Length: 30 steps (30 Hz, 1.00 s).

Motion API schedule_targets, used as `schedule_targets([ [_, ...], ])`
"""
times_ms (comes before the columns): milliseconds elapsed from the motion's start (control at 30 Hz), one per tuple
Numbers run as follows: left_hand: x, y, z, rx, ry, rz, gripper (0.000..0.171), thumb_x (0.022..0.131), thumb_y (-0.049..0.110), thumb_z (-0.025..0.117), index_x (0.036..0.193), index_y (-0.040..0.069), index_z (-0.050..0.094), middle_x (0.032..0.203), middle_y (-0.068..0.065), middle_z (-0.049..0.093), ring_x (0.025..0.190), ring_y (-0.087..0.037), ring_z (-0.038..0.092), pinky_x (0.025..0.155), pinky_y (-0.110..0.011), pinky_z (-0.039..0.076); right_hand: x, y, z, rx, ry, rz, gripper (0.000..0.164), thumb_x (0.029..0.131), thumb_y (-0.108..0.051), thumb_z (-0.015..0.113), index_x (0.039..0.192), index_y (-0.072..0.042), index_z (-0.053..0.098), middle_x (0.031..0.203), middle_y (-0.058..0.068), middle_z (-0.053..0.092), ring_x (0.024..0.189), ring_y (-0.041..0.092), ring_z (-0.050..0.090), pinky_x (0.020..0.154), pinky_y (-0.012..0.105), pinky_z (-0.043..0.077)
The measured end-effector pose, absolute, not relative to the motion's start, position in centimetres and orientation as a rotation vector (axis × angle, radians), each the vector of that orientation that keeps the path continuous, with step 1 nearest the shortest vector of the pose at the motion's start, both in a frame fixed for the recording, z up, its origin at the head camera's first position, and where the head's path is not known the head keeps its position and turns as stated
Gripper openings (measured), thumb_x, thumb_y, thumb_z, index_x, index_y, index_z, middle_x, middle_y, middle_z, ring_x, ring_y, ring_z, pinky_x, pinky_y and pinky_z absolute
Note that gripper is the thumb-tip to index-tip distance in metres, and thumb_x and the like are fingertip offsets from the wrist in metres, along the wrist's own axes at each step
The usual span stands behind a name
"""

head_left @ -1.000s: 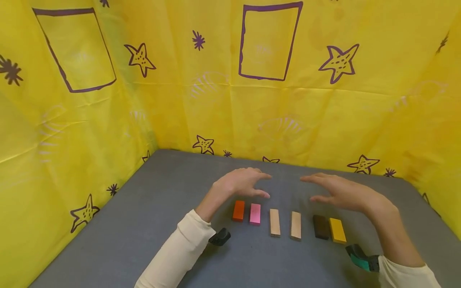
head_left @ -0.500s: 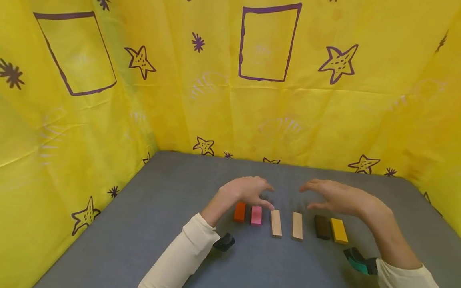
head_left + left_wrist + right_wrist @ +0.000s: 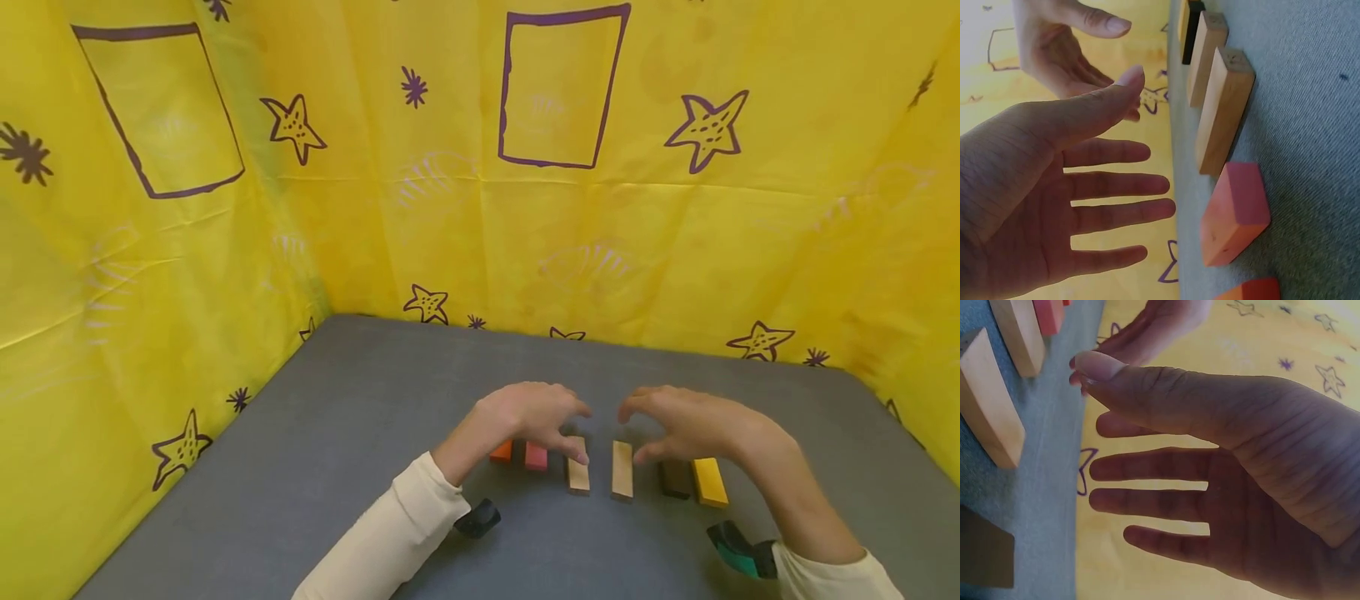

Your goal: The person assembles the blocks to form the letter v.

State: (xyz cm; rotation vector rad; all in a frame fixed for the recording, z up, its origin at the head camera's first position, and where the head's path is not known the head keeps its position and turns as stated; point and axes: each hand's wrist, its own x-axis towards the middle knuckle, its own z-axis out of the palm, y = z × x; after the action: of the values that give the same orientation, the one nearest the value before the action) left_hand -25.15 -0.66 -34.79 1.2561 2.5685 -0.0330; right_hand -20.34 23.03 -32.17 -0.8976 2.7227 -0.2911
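A row of small blocks lies on the grey table: an orange block (image 3: 501,452), a pink block (image 3: 536,457), two plain wooden blocks (image 3: 577,479) (image 3: 622,471), a dark brown block (image 3: 675,480) and a yellow block (image 3: 710,482). Above the pink block and the left wooden block hovers my left hand (image 3: 528,412), fingers spread and holding nothing. My right hand (image 3: 690,425) hovers over the dark block, also with nothing in it. The left wrist view shows the left fingers (image 3: 1116,184) nearly straight, apart from the pink block (image 3: 1235,206). In the right wrist view the right fingers (image 3: 1154,465) are extended too.
The grey table (image 3: 300,483) stretches around the row. A yellow cloth (image 3: 360,233) with purple stars and frames hangs along the back and sides. Black wrist devices (image 3: 477,518) sit under both forearms.
Both hands have come down and nearer to me, and the gap between them has narrowed. The left hand now covers part of the orange, pink and left wooden blocks. The blocks stay in place.
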Motion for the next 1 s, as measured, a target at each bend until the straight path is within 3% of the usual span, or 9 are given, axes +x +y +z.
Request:
schedule_targets([
  [133, -24.7, 0.0, -34.9, 1.240, 2.556, -0.058, 0.072, 0.093, 0.059, 0.072, 0.152, 0.020, 0.055, 0.150, 0.006, 0.062, 0.138, -0.014, 0.059, 0.114, -0.035, 0.050, -20.2, 22.5, -32.5, -0.902, 2.698, -0.282, 0.039, 0.083, -0.040, 0.087, 0.111, -0.018, 0.071, 0.125, 0.004, 0.070, 0.115, 0.034, 0.065, 0.095, 0.056, 0.055],
  [333, -24.3, 0.3, -35.5, 1.223, 2.527, -0.104, 0.069, 0.090, 0.060, 0.075, 0.146, 0.021, 0.060, 0.138, 0.006, 0.068, 0.123, -0.011, 0.065, 0.105, -0.032, 0.054, -20.3, 21.5, -33.2, -0.869, 2.674, -0.230, 0.046, 0.077, -0.038, 0.092, 0.112, -0.015, 0.072, 0.117, 0.000, 0.071, 0.107, 0.026, 0.065, 0.092, 0.050, 0.056],
  [533, -24.1, 0.3, -36.1, 1.210, 2.507, -0.027, 0.037, 0.089, 0.048, 0.081, 0.111, 0.022, 0.069, 0.095, 0.014, 0.070, 0.085, -0.006, 0.063, 0.076, -0.025, 0.053, -20.4, 20.6, -34.0, -0.920, 2.651, -0.206, 0.047, 0.072, -0.033, 0.096, 0.109, -0.016, 0.073, 0.106, -0.005, 0.072, 0.100, 0.017, 0.066, 0.086, 0.040, 0.057],
  [667, -24.0, 0.4, -36.4, 1.184, 2.498, 0.009, 0.029, 0.086, 0.048, 0.084, 0.094, 0.026, 0.068, 0.081, 0.018, 0.064, 0.073, -0.006, 0.059, 0.067, -0.023, 0.049, -20.4, 20.2, -34.4, -0.862, 2.645, -0.176, 0.045, 0.071, -0.029, 0.097, 0.107, -0.018, 0.071, 0.100, -0.006, 0.069, 0.094, 0.014, 0.063, 0.084, 0.039, 0.056],
  [800, -23.9, 0.6, -36.6, 1.187, 2.513, -0.024, 0.030, 0.084, 0.051, 0.085, 0.092, 0.027, 0.069, 0.084, 0.014, 0.063, 0.075, -0.007, 0.059, 0.068, -0.024, 0.050, -20.4, 19.9, -34.8, -0.784, 2.635, -0.169, 0.049, 0.069, -0.026, 0.098, 0.109, -0.017, 0.070, 0.099, -0.005, 0.068, 0.092, 0.014, 0.060, 0.085, 0.042, 0.055],
  [1000, -23.7, 1.0, -36.6, 1.230, 2.551, -0.153, 0.046, 0.083, 0.058, 0.084, 0.110, 0.023, 0.071, 0.106, 0.007, 0.062, 0.088, -0.007, 0.058, 0.081, -0.028, 0.053, -20.3, 19.6, -35.1, -0.795, 2.634, -0.131, 0.046, 0.065, -0.023, 0.100, 0.099, -0.019, 0.068, 0.095, -0.004, 0.063, 0.084, 0.012, 0.057, 0.076, 0.035, 0.052],
])
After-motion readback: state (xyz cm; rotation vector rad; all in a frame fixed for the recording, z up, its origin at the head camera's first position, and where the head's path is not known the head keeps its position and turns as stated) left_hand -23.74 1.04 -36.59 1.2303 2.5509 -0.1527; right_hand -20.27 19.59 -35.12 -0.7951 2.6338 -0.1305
